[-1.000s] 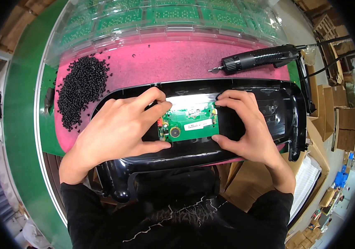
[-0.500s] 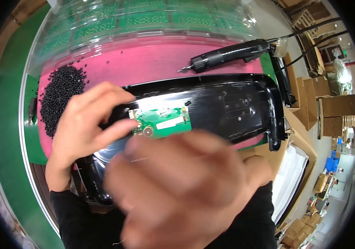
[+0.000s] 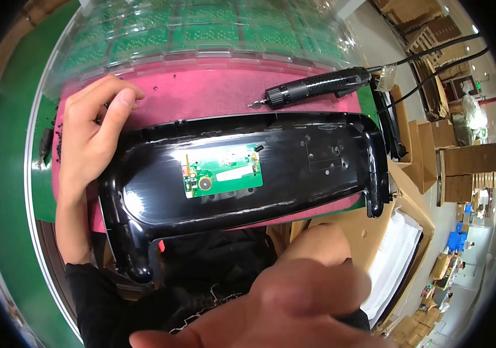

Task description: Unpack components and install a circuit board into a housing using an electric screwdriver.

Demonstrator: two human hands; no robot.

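A long black plastic housing (image 3: pixel 283 197) with a curved arm at each end lies across the pink mat (image 3: pixel 201 93). A green circuit board (image 3: pixel 225 184) sits inside it, with a small black part at its upper right corner. My left hand (image 3: pixel 91 130) rests beyond the housing's left end, thumb apart from its bent fingers, nothing visible in it. It covers most of a heap of small black screws (image 3: pixel 58 139); a few show at its left. Close to the camera, my right hand (image 3: pixel 294 307) is raised, blurred and cut by the lower edge, its visible fingers apart.
A black electric screwdriver (image 3: pixel 317 87) with cables lies behind the housing. Clear plastic trays (image 3: pixel 201 46) of green circuit boards stand at the back. On the right is an open cardboard box (image 3: pixel 352 249) with white wrapped sheets (image 3: pixel 393 261). More cartons (image 3: pixel 468 162) stand farther right.
My left hand has left the circuit board and moved up and left over the screw heap. My right hand has come down and right, off the housing's front, uncovering it.
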